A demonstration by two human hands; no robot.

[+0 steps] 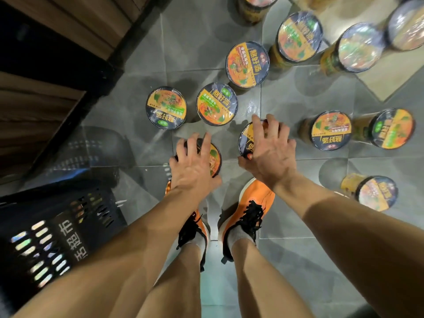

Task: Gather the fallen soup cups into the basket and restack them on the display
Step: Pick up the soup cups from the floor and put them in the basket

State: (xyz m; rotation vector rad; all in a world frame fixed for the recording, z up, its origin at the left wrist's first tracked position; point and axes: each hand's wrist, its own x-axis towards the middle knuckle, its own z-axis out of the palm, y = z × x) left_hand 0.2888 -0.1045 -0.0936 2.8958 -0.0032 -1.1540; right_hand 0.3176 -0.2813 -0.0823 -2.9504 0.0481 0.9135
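Observation:
Several soup cups with orange and dark blue lids stand upright on the grey tile floor. My left hand [193, 162] grips one cup [214, 158] from above, fingers curled over its rim. My right hand [270, 145] grips another cup [245, 140] the same way. Other cups stand just beyond: one [166, 107] at the left, one [216, 103] beside it, one [247, 64] farther back. More cups [331, 130] stand to the right. The dark plastic basket [52, 228] sits on the floor at my lower left.
My feet in orange shoes [249, 210] stand just below the hands. A dark wooden shelf base [57, 53] runs along the left. Blurred cups [299, 36] stand at the top right near a pale tile [387, 72]. One more cup [376, 192] stands at the right.

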